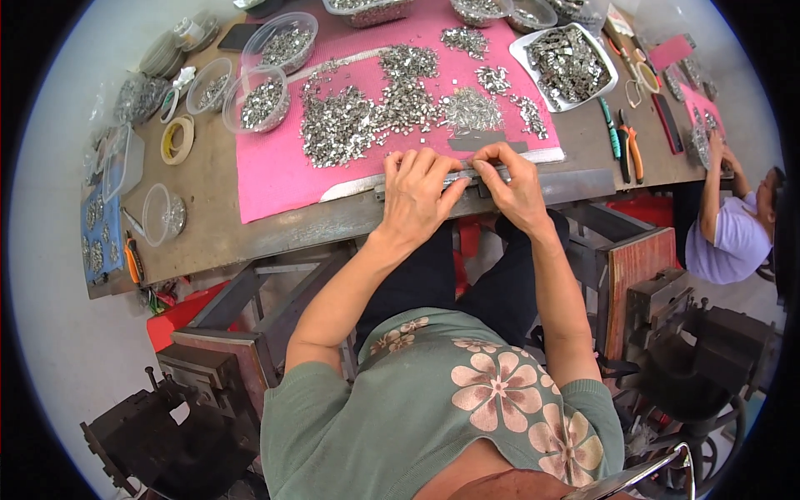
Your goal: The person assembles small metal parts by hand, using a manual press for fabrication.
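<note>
At the table's front edge, both hands work over a narrow metal bar (457, 177). My left hand (418, 193) lies across its left part, fingers bent over the far side and thumb on the near side. My right hand (515, 190) is closed in a pinch, thumb against forefinger, at the bar's right part; whatever is between the fingertips is hidden. Just beyond the hands lie dark flat strips (477, 143) and a heap of thin silvery pins (472, 110). Several heaps of small shiny metal pieces (337, 125) spread over the pink mat (271, 185).
Clear plastic tubs (257, 102) of metal parts stand far left, near a tape roll (177, 140). A white tray (615, 73) of metal pieces stands far right, with orange-handled pliers (635, 156) nearer. Another person (732, 225) works at right. Dark machines (171, 425) flank me below.
</note>
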